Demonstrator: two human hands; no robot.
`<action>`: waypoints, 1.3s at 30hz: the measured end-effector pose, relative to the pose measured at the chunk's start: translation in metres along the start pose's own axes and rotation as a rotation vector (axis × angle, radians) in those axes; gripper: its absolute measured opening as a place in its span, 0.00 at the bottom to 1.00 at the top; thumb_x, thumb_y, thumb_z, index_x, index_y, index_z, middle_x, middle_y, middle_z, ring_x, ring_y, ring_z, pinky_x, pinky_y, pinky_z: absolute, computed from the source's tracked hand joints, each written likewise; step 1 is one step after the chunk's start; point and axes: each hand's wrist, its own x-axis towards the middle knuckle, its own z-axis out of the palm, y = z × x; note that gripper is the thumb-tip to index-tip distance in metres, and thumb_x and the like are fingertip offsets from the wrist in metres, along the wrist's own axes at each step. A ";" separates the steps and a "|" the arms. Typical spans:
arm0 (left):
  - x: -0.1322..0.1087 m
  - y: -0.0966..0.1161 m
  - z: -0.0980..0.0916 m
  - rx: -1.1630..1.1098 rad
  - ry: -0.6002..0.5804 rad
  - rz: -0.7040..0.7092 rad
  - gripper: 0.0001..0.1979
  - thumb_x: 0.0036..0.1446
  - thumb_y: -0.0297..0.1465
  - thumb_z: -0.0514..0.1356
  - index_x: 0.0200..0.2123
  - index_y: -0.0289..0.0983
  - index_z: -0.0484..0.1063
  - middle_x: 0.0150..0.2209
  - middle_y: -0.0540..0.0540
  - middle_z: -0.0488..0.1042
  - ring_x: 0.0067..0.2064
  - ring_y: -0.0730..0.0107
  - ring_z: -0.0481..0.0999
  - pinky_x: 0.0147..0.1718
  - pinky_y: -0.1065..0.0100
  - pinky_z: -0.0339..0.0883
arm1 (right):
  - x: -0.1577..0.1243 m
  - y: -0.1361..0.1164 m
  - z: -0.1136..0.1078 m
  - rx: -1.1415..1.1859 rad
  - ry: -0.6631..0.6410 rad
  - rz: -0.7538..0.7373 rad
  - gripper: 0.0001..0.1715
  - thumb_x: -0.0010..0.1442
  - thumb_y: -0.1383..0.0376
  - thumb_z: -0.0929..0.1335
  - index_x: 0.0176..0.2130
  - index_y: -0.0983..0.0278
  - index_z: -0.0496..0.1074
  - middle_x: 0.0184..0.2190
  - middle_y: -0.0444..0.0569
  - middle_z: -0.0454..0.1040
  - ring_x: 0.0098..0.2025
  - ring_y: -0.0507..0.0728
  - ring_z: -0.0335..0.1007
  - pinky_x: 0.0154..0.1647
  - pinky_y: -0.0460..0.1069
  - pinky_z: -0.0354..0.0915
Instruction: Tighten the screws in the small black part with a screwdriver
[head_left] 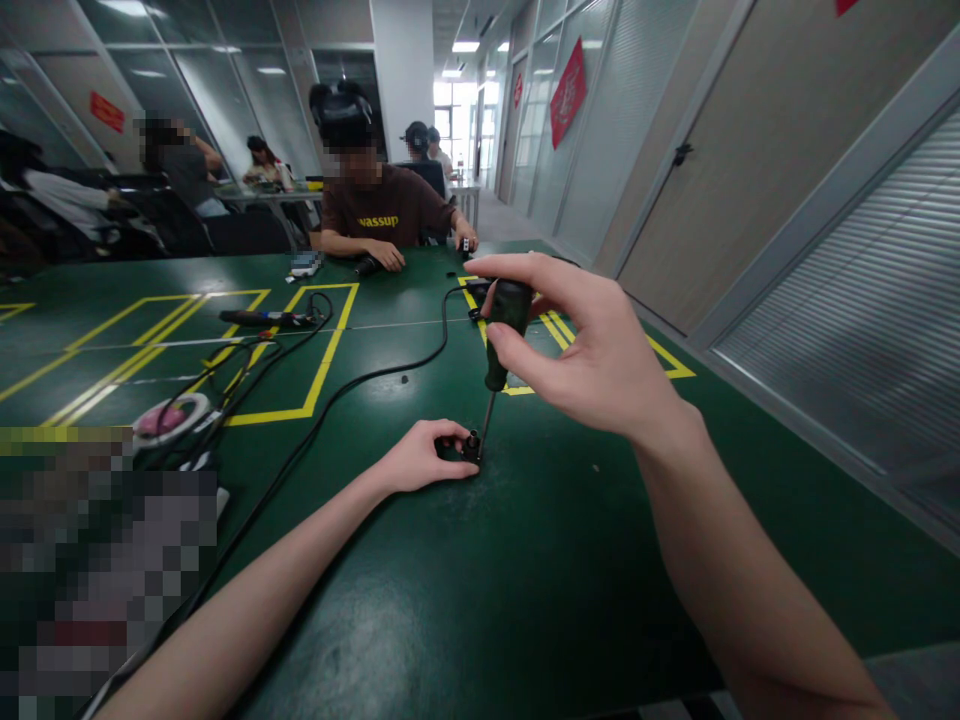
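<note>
My right hand [592, 350] is wrapped round the dark green handle of a screwdriver [501, 335], held upright with its thin shaft pointing down. The tip meets a small black part [470, 446] on the green table [450, 600]. My left hand [424, 458] is closed in a pinch on that small black part and rests on the table surface. Both forearms reach in from the bottom of the view.
A black cable [360, 385] runs across the table from the left. A pink and white round object [161, 420] and tangled wires lie at the left. Yellow lines mark the table. A person in a brown shirt [386, 215] sits opposite, others behind. A wall stands right.
</note>
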 end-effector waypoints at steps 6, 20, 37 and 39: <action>0.000 0.001 0.000 -0.007 0.000 -0.007 0.18 0.50 0.38 0.71 0.43 0.35 0.82 0.39 0.45 0.82 0.42 0.62 0.77 0.46 0.63 0.69 | 0.001 0.001 0.001 -0.004 0.000 -0.020 0.22 0.64 0.64 0.68 0.57 0.61 0.75 0.53 0.52 0.81 0.52 0.63 0.78 0.54 0.60 0.72; 0.000 0.003 0.000 0.005 -0.004 -0.010 0.19 0.50 0.39 0.71 0.43 0.35 0.81 0.39 0.46 0.82 0.41 0.62 0.77 0.45 0.63 0.69 | 0.002 0.004 0.001 -0.291 -0.035 0.025 0.30 0.62 0.52 0.71 0.59 0.62 0.73 0.38 0.51 0.81 0.38 0.63 0.78 0.38 0.53 0.68; 0.000 0.002 0.000 0.004 -0.009 -0.016 0.18 0.50 0.38 0.71 0.42 0.34 0.81 0.39 0.45 0.82 0.42 0.62 0.77 0.46 0.63 0.68 | 0.003 0.009 0.004 0.046 -0.106 0.243 0.21 0.53 0.58 0.75 0.44 0.58 0.68 0.33 0.42 0.72 0.27 0.52 0.61 0.27 0.48 0.56; 0.000 0.002 -0.001 0.010 -0.011 -0.014 0.19 0.50 0.38 0.71 0.43 0.34 0.82 0.39 0.45 0.82 0.42 0.62 0.77 0.46 0.63 0.68 | 0.003 0.012 0.005 0.098 -0.140 0.258 0.19 0.53 0.58 0.75 0.41 0.59 0.68 0.30 0.42 0.70 0.27 0.53 0.62 0.26 0.48 0.57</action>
